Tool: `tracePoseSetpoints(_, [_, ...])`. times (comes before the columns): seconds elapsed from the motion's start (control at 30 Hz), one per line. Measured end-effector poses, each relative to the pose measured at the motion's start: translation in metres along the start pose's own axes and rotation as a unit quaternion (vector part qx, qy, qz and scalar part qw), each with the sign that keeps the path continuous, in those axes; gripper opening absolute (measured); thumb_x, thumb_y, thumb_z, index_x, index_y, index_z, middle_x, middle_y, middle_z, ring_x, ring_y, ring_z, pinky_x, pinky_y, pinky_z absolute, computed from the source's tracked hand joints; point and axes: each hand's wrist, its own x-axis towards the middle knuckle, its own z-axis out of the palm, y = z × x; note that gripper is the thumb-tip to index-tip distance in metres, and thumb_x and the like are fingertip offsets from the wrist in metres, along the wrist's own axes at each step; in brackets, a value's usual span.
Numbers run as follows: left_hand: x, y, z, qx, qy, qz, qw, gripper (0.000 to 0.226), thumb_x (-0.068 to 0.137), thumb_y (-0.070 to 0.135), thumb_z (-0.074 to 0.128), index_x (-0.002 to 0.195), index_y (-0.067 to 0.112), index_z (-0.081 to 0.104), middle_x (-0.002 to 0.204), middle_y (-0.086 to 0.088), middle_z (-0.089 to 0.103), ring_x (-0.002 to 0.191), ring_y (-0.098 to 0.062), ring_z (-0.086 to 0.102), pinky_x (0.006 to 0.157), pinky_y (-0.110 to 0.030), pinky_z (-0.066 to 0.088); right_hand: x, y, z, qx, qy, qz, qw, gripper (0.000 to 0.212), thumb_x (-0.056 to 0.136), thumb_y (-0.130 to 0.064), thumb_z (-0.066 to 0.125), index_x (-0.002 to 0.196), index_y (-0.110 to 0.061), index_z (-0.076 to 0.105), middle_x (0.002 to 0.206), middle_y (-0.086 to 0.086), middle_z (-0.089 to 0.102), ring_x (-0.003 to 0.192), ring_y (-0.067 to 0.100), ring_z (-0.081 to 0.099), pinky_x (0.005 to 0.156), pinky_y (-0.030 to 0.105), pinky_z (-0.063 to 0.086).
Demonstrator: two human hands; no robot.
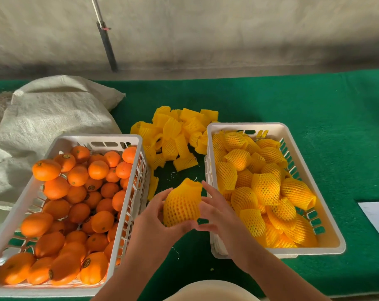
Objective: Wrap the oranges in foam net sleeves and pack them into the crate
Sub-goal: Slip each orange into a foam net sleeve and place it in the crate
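An orange in a yellow foam net sleeve sits between my two hands above the green table. My left hand grips its left and lower side with curled fingers. My right hand holds its right side, thumb under it. A white crate on the left holds several bare oranges. Another white crate on the right holds several sleeved oranges. A pile of empty yellow sleeves lies behind, between the crates.
A white woven sack lies at the back left. The green felt table stretches to the right, with a white sheet of paper at its right edge. A dark pole leans on the wall behind.
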Motion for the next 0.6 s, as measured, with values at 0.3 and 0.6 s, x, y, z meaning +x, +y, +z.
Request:
tracePoseSetpoints(0.3, [0.004, -0.004, 0.006, 0.182, -0.047, 0.078, 0.979, 0.099, 0.063, 0.074, 0.072, 0.138, 0.079, 0.007, 0.123, 0.051, 0.031, 0.106, 0.011, 0.052, 0.066, -0.001, 0.041, 0.004, 0.001, -0.004, -0.028, 0.047, 0.084, 0.995, 0.098, 0.06, -0.071, 0.085, 0.142, -0.039, 0.041, 0.128, -0.008, 0.057, 0.113, 0.017, 0.064, 0.086, 0.031, 0.063])
tracePoseSetpoints(0.6, [0.015, -0.089, -0.027, 0.412, 0.023, 0.007, 0.911, 0.097, 0.087, 0.07, 0.062, 0.165, 0.032, 0.017, 0.173, 0.001, 0.001, 0.159, -0.02, -0.005, 0.122, -0.051, 0.018, 0.022, 0.008, -0.073, 0.116, 0.214, 0.085, 0.966, 0.093, 0.067, -0.052, 0.089, 0.148, -0.03, 0.049, 0.133, 0.003, 0.067, 0.104, 0.025, 0.076, 0.09, 0.046, 0.062])
